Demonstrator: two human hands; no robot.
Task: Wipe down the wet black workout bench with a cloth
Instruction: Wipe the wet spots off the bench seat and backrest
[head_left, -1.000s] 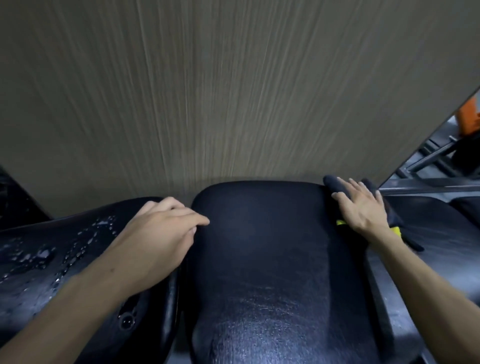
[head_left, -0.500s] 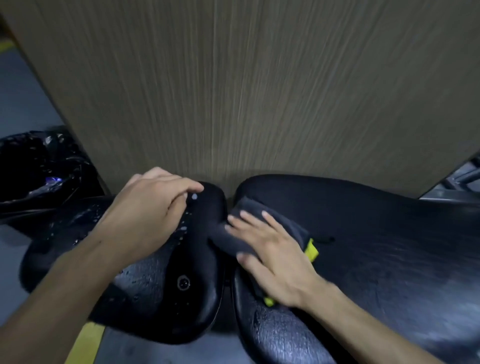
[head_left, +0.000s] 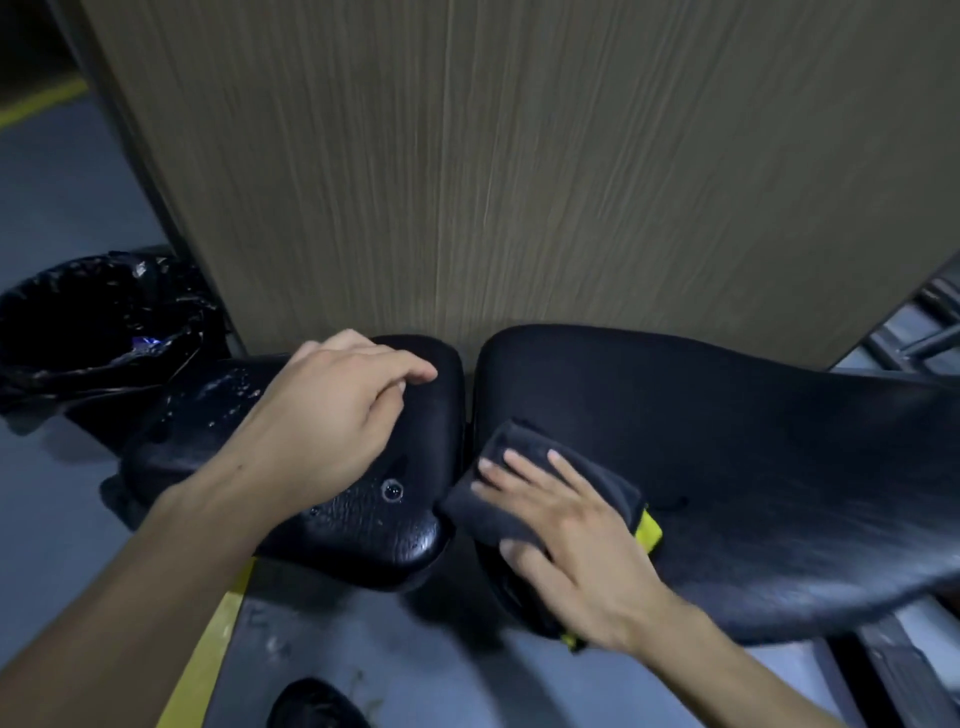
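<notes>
Standing at the far left, a bin (head_left: 98, 322) lined with a black bag is seen beside the smaller pad (head_left: 363, 514) of the bench, which is beaded with water drops. The left hand (head_left: 332, 421) is laid over that pad, fingers curled on its top edge, nothing gripped. Across a narrow gap, the larger pad (head_left: 753, 467) looks dull and dry. The right hand (head_left: 576, 540) is spread flat — pressing a dark cloth (head_left: 498, 499) with yellow trim onto that pad's near left corner. A wood-grain panel (head_left: 519, 156) rises behind; the grey floor (head_left: 52, 208) is marked by yellow lines.
</notes>
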